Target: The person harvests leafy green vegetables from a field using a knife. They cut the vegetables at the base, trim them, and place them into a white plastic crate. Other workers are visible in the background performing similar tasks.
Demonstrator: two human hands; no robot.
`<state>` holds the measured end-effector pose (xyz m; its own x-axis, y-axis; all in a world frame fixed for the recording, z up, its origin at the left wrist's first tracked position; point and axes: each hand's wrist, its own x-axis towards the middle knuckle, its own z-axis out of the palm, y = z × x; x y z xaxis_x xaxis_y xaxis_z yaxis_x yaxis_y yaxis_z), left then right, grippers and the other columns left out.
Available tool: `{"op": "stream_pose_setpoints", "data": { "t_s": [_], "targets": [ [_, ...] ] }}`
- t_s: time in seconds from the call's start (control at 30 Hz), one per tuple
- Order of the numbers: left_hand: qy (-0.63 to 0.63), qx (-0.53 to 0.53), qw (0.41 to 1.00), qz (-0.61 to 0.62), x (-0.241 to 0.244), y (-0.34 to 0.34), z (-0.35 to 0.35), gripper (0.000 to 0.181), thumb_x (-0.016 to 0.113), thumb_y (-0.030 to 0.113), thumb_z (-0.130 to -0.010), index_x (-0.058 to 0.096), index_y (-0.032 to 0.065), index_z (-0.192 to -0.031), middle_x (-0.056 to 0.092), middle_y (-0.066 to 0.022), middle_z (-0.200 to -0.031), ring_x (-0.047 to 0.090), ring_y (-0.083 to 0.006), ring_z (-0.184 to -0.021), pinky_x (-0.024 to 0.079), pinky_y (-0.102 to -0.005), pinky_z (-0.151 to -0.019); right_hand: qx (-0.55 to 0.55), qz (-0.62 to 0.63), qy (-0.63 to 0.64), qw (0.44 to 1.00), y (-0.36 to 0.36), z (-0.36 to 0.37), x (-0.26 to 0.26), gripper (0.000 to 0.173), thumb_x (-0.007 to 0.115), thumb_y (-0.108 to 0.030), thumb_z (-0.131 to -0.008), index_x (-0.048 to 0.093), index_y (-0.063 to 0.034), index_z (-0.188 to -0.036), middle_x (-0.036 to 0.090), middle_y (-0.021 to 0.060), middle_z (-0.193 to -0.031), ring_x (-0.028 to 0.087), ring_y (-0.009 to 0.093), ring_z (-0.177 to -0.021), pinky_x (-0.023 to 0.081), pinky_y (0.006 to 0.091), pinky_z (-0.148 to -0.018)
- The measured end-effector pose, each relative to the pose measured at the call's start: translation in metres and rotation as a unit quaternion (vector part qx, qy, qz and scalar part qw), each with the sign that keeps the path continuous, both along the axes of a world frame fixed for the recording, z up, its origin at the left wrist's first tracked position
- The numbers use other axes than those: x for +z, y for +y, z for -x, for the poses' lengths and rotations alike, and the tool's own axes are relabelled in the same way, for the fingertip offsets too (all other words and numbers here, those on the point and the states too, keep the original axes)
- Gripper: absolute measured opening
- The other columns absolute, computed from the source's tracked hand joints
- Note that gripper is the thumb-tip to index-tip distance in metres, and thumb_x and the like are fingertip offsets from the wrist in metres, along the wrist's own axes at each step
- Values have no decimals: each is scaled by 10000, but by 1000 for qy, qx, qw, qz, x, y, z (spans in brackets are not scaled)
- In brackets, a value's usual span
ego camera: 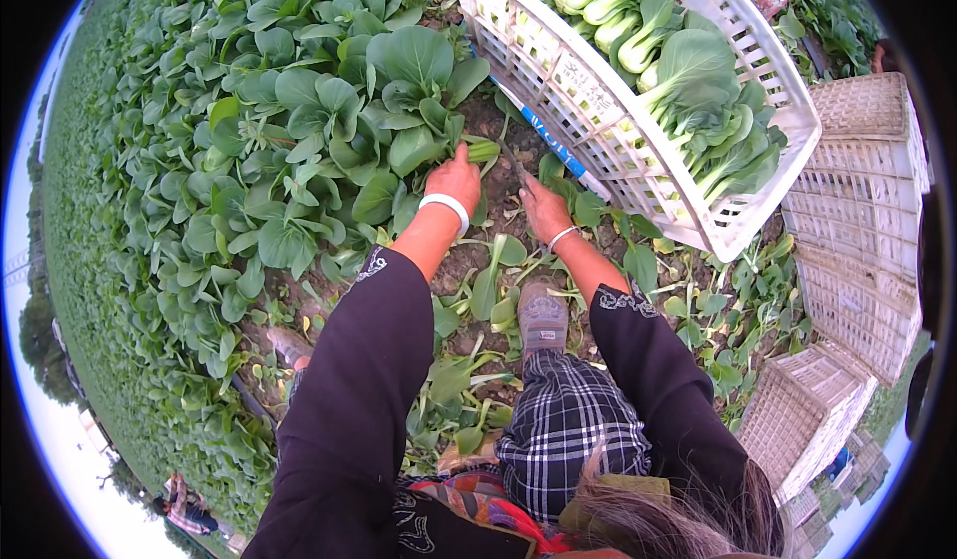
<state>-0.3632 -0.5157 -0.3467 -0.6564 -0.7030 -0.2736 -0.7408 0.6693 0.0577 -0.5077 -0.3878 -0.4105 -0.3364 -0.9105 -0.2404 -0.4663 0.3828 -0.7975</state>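
My left hand (454, 183), with a white bangle at the wrist, grips a bok choy plant (419, 140) low on its stalks. The pale green stalk base (482, 151) juts out to the right of my fingers, and broad leaves spread above. In my right hand (545, 211) is a narrow dark blade, apparently a knife (513, 161), its tip close to that base. Most of its handle is hidden by my palm. Just beyond my right hand stands a white plastic crate (706, 230), tilted in view, holding several cut bok choy (620, 24) laid in rows.
Dense bok choy (277, 177) grows on the left. Trimmed leaves (486, 290) litter the soil around my shoe (543, 316). White crates (856, 192) are stacked at right, with another crate (807, 417) below. A blue-and-white strip (557, 144) lies along the near crate. Another person (191, 512) is far off, lower left.
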Motion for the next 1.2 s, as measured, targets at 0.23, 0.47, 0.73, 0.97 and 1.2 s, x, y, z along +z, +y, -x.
{"op": "stream_pose_setpoints", "data": {
  "t_s": [0.23,0.47,0.73,0.97,1.2],
  "targets": [
    [-6,-1,1000,-9,1,3,5,171,490,120,-847,621,26,-905,498,-189,-1188,645,-334,-824,535,-454,-724,-61,-83,-217,971,-12,-1,-9,396,478,-255,-968,484,-96,-1331,584,63,-733,565,140,-570,484,295,-531],
    [11,58,998,-18,-1,10,2,167,476,135,-872,607,34,-889,586,-157,-980,656,-320,-785,532,-441,-702,-5,-139,-302,943,14,-3,6,404,476,-254,-970,473,-110,-1347,558,41,-679,525,127,-507,471,291,-489],
    [138,37,990,-7,30,58,-35,203,503,30,-809,605,15,-983,481,-180,-1224,593,-363,-801,493,-457,-752,-95,-80,-222,967,40,-8,28,427,605,-247,-908,481,-67,-1275,630,59,-763,537,113,-497,476,279,-500],
    [260,20,964,-50,64,118,-57,376,566,-29,-701,584,-24,-1076,446,-194,-1286,581,-367,-811,493,-432,-761,-71,-3,-444,893,27,-4,80,402,700,-132,-836,522,-54,-1189,609,-18,-836,547,65,-580,431,211,-487],
    [298,57,944,-128,87,142,-78,383,551,-61,-710,557,-65,-1093,424,-245,-1292,562,-412,-1020,494,-415,-857,26,-86,-480,873,58,-9,95,472,728,-108,-803,498,-66,-1213,596,-22,-800,548,55,-566,423,196,-485]
  ]
}}
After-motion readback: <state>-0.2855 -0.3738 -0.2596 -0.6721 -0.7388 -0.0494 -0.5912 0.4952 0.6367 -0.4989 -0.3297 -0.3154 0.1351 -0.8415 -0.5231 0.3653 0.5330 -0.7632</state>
